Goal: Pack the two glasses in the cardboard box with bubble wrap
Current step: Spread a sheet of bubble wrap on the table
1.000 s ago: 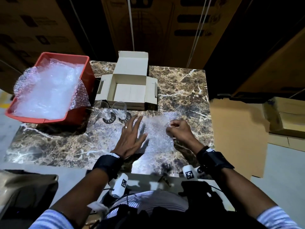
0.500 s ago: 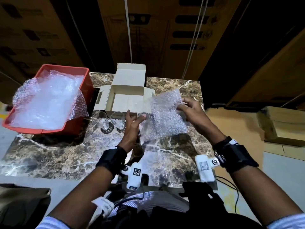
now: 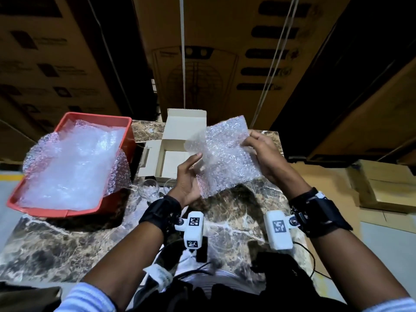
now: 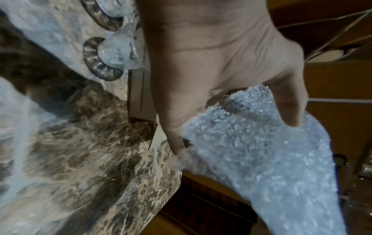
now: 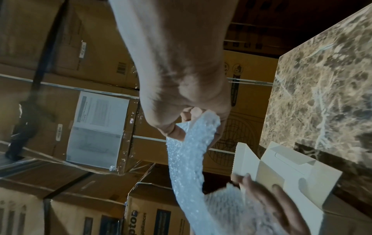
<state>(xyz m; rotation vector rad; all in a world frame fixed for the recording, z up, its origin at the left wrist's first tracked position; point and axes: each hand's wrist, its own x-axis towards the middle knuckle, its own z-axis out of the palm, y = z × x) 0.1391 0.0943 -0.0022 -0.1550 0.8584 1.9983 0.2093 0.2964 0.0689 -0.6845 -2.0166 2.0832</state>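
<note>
One bubble wrap sheet (image 3: 227, 156) is held up over the table: pinched at its top edge by right hand (image 3: 262, 154), gripped w/ left hand (image 3: 188, 179). Box (image 3: 171, 152) still empty; both glasses (image 3: 149, 190) left unwrapped beside it, nothing packed yet.

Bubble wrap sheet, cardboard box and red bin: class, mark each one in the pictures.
bubble wrap sheet (image 3: 227, 158), head view, middle of the sheet held up between both hands.
cardboard box (image 3: 184, 122), head view, on its raised lid flap.
red bin (image 3: 129, 140), head view, on its right wall.
</note>
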